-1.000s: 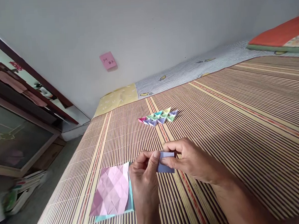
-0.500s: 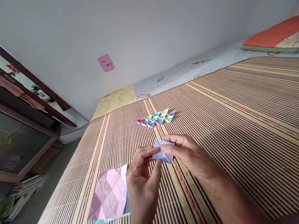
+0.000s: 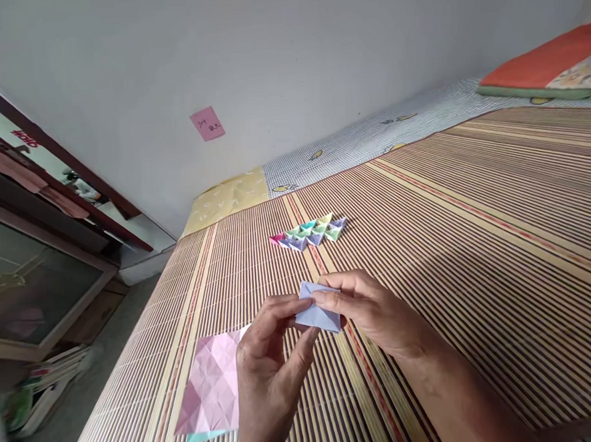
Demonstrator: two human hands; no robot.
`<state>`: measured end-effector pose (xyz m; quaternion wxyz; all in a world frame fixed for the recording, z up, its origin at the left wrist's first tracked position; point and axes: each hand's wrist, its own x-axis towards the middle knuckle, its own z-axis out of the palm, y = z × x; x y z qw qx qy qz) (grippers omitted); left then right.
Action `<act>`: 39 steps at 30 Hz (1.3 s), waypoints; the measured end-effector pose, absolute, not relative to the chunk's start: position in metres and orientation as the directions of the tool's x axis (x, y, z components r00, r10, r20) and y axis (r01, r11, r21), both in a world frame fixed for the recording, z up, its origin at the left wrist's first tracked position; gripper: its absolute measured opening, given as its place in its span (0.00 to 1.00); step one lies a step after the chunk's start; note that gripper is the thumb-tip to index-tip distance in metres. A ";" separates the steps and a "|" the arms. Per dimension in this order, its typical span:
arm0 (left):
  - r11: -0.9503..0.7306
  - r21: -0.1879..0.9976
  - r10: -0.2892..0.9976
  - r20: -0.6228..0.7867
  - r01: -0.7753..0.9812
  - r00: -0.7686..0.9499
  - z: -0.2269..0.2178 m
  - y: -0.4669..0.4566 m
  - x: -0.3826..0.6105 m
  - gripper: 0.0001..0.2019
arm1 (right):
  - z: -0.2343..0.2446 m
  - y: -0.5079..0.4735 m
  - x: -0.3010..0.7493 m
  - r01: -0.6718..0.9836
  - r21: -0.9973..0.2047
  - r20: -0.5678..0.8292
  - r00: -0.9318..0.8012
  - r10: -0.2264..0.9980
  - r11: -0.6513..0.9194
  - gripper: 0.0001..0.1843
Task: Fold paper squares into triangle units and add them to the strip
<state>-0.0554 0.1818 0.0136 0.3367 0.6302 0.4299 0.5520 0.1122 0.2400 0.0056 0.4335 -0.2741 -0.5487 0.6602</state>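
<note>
A small folded square of lavender paper (image 3: 322, 317) is held above the striped mat, with crease lines meeting on its face. My left hand (image 3: 276, 355) pinches its left side between fingers and thumb. On the upper right part, my right hand (image 3: 365, 307) grips it, thumb on the face and fingers behind. Beyond the hands lies a cluster of small folded paper pieces (image 3: 309, 232) in pink, green, blue, yellow and purple. Left of my left hand rests a creased pink paper sheet (image 3: 208, 386), with a turquoise sheet (image 3: 204, 438) showing under its lower edge.
The bamboo mat (image 3: 451, 238) covers the bed surface. A patterned sheet (image 3: 345, 144) runs along the wall, where a pink note (image 3: 207, 123) is stuck. Folded red bedding (image 3: 540, 59) lies at the far right. A glass-panelled cabinet door (image 3: 23, 277) stands at the left.
The lavender paper has shifted slightly left and down and is turned a little. My left hand has moved left and covers more of the pink sheet. Both hands keep their hold.
</note>
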 end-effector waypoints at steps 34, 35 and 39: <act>-0.297 0.952 0.894 0.250 -0.075 -0.372 -0.005 0.191 -0.053 0.05 | 0.017 0.240 0.127 -0.132 -0.932 0.361 -0.398 0.843 0.337 0.09; -0.280 0.955 0.904 0.230 -0.094 -0.361 -0.006 0.191 -0.053 0.06 | 0.018 0.239 0.125 -0.118 -0.927 0.373 -0.388 0.843 0.356 0.06; -0.253 0.962 0.915 0.205 -0.099 -0.347 -0.006 0.191 -0.048 0.07 | 0.020 0.237 0.118 -0.109 -0.918 0.395 -0.347 0.851 0.382 0.05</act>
